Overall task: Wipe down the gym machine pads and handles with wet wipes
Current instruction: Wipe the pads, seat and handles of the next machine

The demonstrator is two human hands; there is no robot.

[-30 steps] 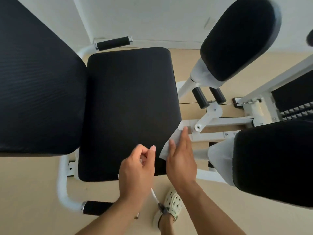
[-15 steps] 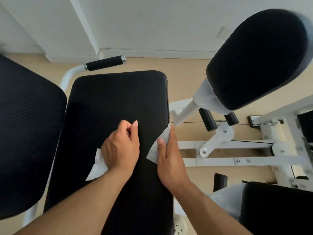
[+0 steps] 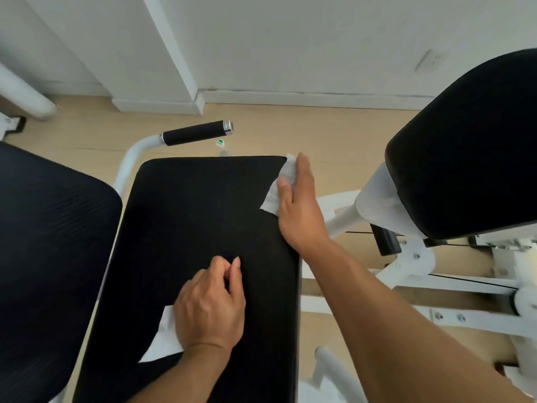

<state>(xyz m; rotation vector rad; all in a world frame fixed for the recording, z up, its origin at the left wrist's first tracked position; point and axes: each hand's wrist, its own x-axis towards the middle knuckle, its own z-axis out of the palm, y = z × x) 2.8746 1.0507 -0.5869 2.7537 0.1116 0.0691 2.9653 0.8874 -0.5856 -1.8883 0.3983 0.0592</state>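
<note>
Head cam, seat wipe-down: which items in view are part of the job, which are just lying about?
In the job:
right hand pressing a wipe at the seat pad far right corner
left hand on a second wipe
black handle
back pad
leg pad

Lying about:
small green-and-white item on the floor

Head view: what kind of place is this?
Most likely a gym or home workout room. A weight machine fills the view: a black padded seat, a large black limb pad on a white steel frame, and a foam-grip handle, over a pale wood-look floor.
</note>
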